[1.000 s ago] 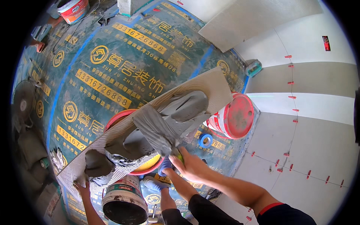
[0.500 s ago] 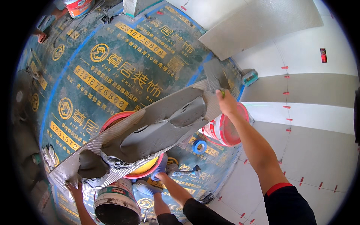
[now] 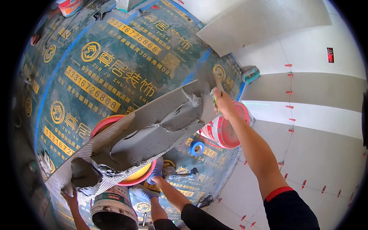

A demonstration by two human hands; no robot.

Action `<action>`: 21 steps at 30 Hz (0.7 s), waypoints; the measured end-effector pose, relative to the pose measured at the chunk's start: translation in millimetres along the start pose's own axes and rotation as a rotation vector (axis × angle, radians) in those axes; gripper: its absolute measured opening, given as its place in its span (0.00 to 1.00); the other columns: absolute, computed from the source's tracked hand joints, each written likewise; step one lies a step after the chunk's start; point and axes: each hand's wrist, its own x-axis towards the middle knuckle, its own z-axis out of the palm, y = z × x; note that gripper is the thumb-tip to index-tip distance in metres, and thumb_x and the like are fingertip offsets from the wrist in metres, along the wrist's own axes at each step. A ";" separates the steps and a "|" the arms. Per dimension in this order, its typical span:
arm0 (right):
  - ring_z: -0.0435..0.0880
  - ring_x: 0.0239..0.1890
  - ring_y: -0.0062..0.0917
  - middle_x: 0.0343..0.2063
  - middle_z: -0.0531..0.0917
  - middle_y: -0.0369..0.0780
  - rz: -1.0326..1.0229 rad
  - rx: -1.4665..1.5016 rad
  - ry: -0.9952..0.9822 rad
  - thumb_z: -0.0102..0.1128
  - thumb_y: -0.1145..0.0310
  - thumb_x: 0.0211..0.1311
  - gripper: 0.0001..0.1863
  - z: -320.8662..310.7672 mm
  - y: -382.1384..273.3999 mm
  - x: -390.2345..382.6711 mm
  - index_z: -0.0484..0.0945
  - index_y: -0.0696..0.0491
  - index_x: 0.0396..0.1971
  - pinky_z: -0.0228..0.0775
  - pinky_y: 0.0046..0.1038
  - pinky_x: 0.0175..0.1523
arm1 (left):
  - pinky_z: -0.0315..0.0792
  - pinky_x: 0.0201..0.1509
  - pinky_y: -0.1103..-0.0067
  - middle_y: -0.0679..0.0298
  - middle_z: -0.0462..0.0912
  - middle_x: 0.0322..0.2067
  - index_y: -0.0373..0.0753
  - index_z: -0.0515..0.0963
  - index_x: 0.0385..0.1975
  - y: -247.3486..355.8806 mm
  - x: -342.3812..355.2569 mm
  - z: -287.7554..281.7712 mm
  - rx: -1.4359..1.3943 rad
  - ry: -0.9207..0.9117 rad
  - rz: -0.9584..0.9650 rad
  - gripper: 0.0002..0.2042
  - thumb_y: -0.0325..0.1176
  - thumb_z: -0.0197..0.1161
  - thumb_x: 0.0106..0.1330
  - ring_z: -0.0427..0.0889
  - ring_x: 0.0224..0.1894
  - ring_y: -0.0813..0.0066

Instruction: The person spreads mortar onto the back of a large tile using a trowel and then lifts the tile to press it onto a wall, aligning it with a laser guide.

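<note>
A long narrow tile lies slantwise in front of me over buckets, coated with wet grey mortar. Comb lines mark the mortar toward both ends, with a thick dark lump near the left end. My left hand grips the tile's near edge at that end, its fingers partly hidden. Beyond the right end, my right hand is closed around the green handle of a trowel. Motion blurs the trowel's flat blade, which is by the tile's far right corner; whether it touches cannot be told.
Around the tile are a red-rimmed tub, a mortar-stained bucket and a red-and-white bucket. Blue tape and a hammer lie near my feet. A large grey sheet leans at the tiled wall.
My right hand and trowel have shifted slightly left, and the blade has turned. A raised fold of mortar now shows near the tile's right end. The whole view has shifted a little.
</note>
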 end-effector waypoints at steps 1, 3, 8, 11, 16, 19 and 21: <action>0.70 0.11 0.20 0.14 0.73 0.37 -0.046 -0.024 0.092 0.44 0.46 0.68 0.25 1.2 -0.3 10.7 0.73 0.56 0.29 0.64 0.26 0.16 | 0.50 0.69 0.57 0.34 0.41 0.66 0.37 0.40 0.69 0.1 -0.5 3.2 0.030 -0.023 -0.031 0.48 0.47 0.66 0.56 0.45 0.68 0.38; 0.70 0.11 0.20 0.15 0.73 0.37 -0.095 -0.017 0.142 0.44 0.46 0.68 0.25 18.7 0.3 6.5 0.72 0.56 0.29 0.64 0.26 0.17 | 0.50 0.70 0.58 0.34 0.41 0.66 0.35 0.41 0.69 -21.0 7.4 -14.5 0.035 -0.002 -0.024 0.48 0.47 0.66 0.56 0.45 0.69 0.39; 0.69 0.12 0.18 0.17 0.72 0.34 0.293 0.441 -0.172 0.45 0.43 0.66 0.23 61.2 14.3 -145.2 0.70 0.50 0.32 0.60 0.23 0.14 | 0.47 0.71 0.63 0.38 0.41 0.67 0.25 0.41 0.66 38.5 -6.1 8.4 -0.121 -0.072 -0.090 0.51 0.51 0.66 0.56 0.45 0.69 0.43; 0.66 0.11 0.17 0.18 0.71 0.34 0.487 0.637 -0.435 0.44 0.42 0.66 0.22 153.4 15.0 -235.4 0.68 0.49 0.34 0.59 0.21 0.14 | 0.54 0.69 0.62 0.38 0.39 0.67 0.30 0.42 0.67 22.3 -12.5 -23.4 0.011 -0.018 -0.098 0.51 0.51 0.67 0.53 0.47 0.69 0.41; 0.66 0.13 0.19 0.16 0.68 0.34 0.549 0.792 -0.674 0.38 0.43 0.69 0.25 259.1 -10.2 -329.8 0.64 0.53 0.38 0.61 0.25 0.17 | 0.63 0.62 0.59 0.42 0.40 0.68 0.34 0.39 0.68 74.4 -21.8 -45.0 0.016 -0.064 -0.195 0.52 0.50 0.67 0.53 0.54 0.67 0.42; 0.73 0.15 0.25 0.18 0.73 0.39 0.287 0.469 -0.776 0.39 0.44 0.69 0.25 288.4 -19.1 -360.3 0.65 0.54 0.42 0.65 0.30 0.17 | 0.63 0.62 0.59 0.43 0.39 0.69 0.35 0.37 0.68 82.2 -27.6 -56.1 0.011 -0.035 -0.201 0.53 0.52 0.66 0.53 0.54 0.67 0.45; 0.80 0.19 0.34 0.21 0.77 0.46 -0.244 -0.444 -0.491 0.41 0.48 0.70 0.23 305.4 8.1 -352.9 0.65 0.56 0.44 0.71 0.35 0.20 | 0.63 0.62 0.58 0.44 0.40 0.69 0.35 0.37 0.69 101.4 -30.6 -61.0 -0.003 -0.040 -0.194 0.52 0.53 0.65 0.54 0.54 0.67 0.46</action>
